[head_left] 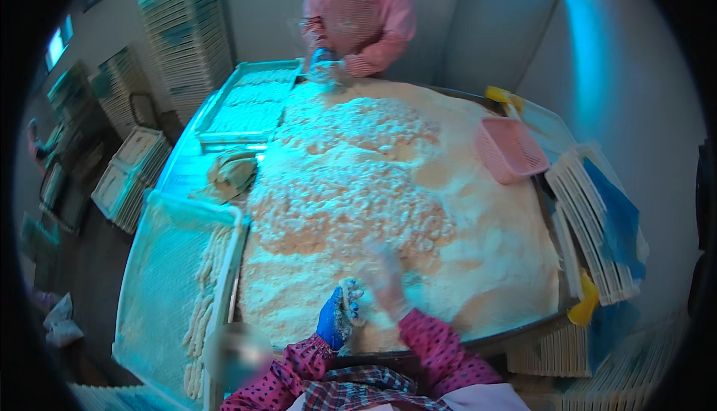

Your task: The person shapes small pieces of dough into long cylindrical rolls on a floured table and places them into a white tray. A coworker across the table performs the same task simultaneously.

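My left hand [335, 318], in a blue glove, is cupped with its fingers closed on white powder-coated lumps [351, 293], just above the powder near the table's front. My right hand [385, 280], in a pale see-through glove, is smeared by motion to the right of it, over the powder; its fingers cannot be made out. Beyond both hands, a broad mound of small coated lumps [347, 202] lies on a wide bed of pale powder [508, 247]. To my left, a mesh-bottomed tray [160, 284] holds a row of long pale strips [205, 295] along its right side.
Across the table stands a person [357, 26] in pink, hands over the powder. Another filled tray [287, 71] and a crumpled cloth [224, 176] lie at the back left. A pink basket [511, 150] and stacked trays [586, 239] sit at right; more stacks [179, 38] stand at left.
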